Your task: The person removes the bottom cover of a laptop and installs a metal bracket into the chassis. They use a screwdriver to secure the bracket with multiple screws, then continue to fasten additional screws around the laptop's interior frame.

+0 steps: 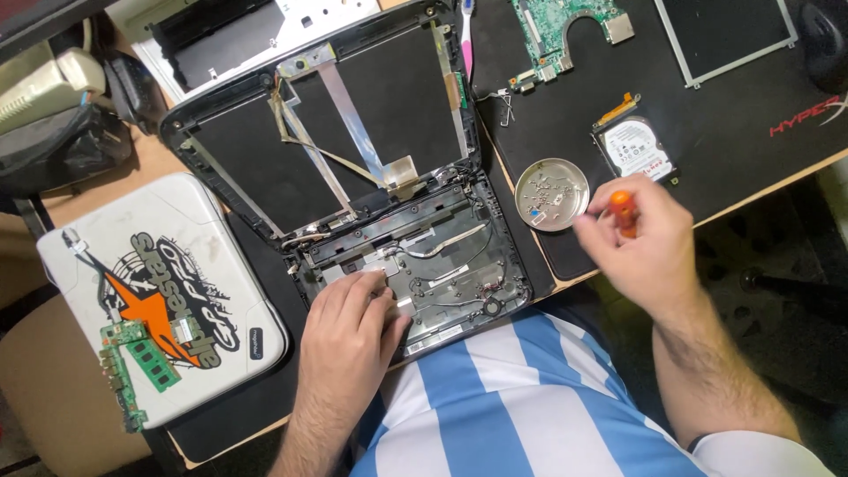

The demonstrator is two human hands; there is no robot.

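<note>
The stripped laptop base (pixel 415 265) lies open at the table's front edge, its empty lid frame (pixel 327 124) folded back and away from the person. The left hand (pixel 349 331) rests flat on the near left part of that base, fingers spread and pressing on the metal plate, holding nothing. The right hand (pixel 640 238) hovers to the right of the base, off its edge, closed around a small screwdriver with an orange handle (pixel 624 210); the handle stands up out of the fist and the tip is hidden, so its aim cannot be told. Just to the left of that hand, between it and the base, sits a round metal dish (pixel 552 194) with small screws in it, almost touching the fingers. Beyond the dish from the base lies a hard drive (pixel 633 148), and farther back a green circuit board (pixel 565 31). To the left of the base lies a white laptop cover (pixel 159 291) with a memory stick (pixel 152 362) on it. The base lies to the left of the tool hand, its long side running left to right, and the left hand is the one already on it.
</note>
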